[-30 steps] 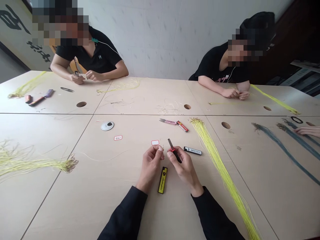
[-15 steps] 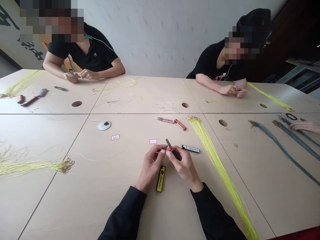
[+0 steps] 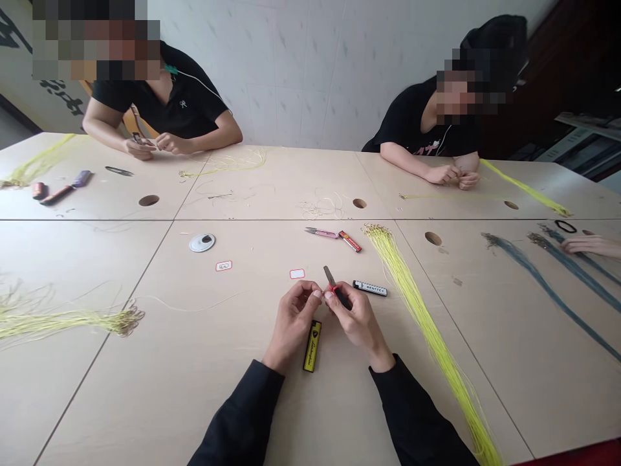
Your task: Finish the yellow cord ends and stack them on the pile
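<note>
two hands (image 3: 356,317), one small black-handled cutter (image 3: 338,294), three lighters (image 3: 312,346)

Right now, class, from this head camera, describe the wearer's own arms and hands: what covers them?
The left sleeve and right sleeve are long and black, ending at the wrists. The left hand and right hand are bare, ungloved.

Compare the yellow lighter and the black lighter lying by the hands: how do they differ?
The yellow lighter is yellow with dark print; the black lighter has a white label. The yellow lighter points toward the person; the black lighter lies nearly crosswise. Both are slim and lie flat on the table.
</note>
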A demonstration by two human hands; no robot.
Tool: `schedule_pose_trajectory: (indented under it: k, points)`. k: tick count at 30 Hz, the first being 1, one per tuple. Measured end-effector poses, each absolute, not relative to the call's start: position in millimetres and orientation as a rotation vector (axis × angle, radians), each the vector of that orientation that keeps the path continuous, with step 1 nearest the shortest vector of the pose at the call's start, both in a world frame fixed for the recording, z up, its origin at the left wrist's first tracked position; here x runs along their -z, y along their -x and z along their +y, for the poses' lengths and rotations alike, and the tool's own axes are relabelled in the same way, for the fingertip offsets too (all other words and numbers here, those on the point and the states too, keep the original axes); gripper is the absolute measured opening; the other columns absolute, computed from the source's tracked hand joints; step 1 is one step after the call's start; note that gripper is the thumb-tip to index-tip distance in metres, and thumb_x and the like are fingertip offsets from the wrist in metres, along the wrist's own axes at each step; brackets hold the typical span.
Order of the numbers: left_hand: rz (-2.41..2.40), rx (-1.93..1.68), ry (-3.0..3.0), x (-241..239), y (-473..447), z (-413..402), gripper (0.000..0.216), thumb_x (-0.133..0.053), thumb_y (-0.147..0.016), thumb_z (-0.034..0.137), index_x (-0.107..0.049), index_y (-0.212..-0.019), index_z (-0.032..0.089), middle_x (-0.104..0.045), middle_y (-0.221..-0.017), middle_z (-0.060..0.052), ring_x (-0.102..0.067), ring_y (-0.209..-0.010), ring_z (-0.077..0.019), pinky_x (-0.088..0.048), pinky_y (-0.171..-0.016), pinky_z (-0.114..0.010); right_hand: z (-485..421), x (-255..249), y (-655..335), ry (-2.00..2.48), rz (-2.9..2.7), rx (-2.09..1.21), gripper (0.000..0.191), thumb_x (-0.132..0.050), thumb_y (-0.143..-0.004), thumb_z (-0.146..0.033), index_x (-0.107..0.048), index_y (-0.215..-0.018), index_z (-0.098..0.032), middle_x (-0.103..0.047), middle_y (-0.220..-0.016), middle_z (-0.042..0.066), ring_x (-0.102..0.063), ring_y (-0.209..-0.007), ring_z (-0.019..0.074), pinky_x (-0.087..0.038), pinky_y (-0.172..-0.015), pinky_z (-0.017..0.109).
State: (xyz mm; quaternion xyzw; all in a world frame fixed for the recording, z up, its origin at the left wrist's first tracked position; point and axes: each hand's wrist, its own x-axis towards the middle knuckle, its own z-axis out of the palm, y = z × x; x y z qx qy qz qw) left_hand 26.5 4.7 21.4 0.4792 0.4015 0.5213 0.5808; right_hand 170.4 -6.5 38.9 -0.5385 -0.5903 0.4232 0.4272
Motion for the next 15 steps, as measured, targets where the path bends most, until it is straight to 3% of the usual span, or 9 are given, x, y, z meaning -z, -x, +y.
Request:
schedule_pose_trajectory:
  k: [8, 15]
  points:
    - [1.026, -1.337, -1.085, -21.0, -25.3, 6.9, 0.019, -0.065, -0.09, 0.037, -0.064, -0.087, 0.018, -0.059, -0.079, -0.001, -0.053, -0.072, -0.0129, -0.044, -0.071, -0.025, -7.6, -42.6, -173.6, 1.435, -1.537, -0.998, 0.037, -0.049, -0.098, -0.05, -0.065, -0.092, -0.017, -0.068, -0.084, 0.006, -0.063, -0.08, 0.0199, -0.047, -0.072, 0.03]
    - [1.051, -1.349, -1.036, -21.5, -24.7, 6.8, 0.021, -0.069, -0.087, 0.038, -0.067, -0.086, 0.018, -0.06, -0.078, -0.001, -0.055, -0.072, -0.013, -0.045, -0.07, -0.025, -8.5, -43.2, -174.2, 1.438, -1.572, -1.023, 0.04, -0.046, -0.1, -0.051, -0.064, -0.086, -0.018, -0.069, -0.082, 0.005, -0.063, -0.078, 0.0193, -0.047, -0.073, 0.03]
